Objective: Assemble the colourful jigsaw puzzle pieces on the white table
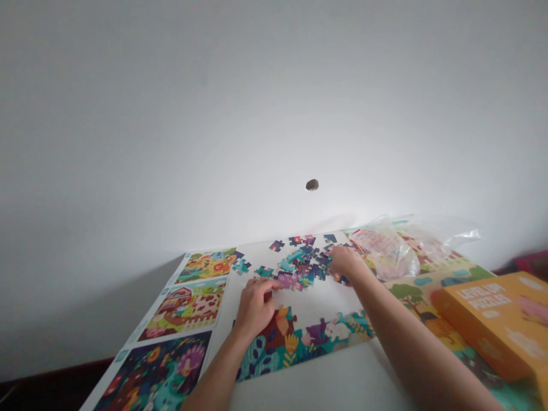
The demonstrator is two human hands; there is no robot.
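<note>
Now, a loose heap of cardboard jigsaw pieces point(305, 265) near the middle of the white desk point(312, 379), closer to the far edge than the near one, spread mostly from left to right. Right hand point(346, 261) at the heap's right end, reaching in from the lower right corner, with fingers point(336, 257) curled down among the pieces. Clamped on a piece or only resting there: impossible to tell from this angle. Left hand point(256, 305) just below the heap's left end, fingers bunched together and pointing right, tips close beside a purple piece point(287, 279). Anything pinched inside those fingers hidden from view. That purple piece nearer the left hand than the right, lying up and to the right of the knuckles.

Along the desk's left edge, three glossy printed picture sheets end to end: a bright orange scene point(205, 265), a barn scene point(184, 308) and a dark scene with a peacock-like bird point(154, 365). Toward the near edge, a curved section of joined pieces point(282, 349) showing leaves, flowers and a white rabbit. Past the far right corner, a crumpled clear plastic bag point(387, 251). At far right, an orange cardboard box point(496, 322) printed "LEVEL UP PUZZLES", lying on a large illustrated sheet point(428, 288).
</note>
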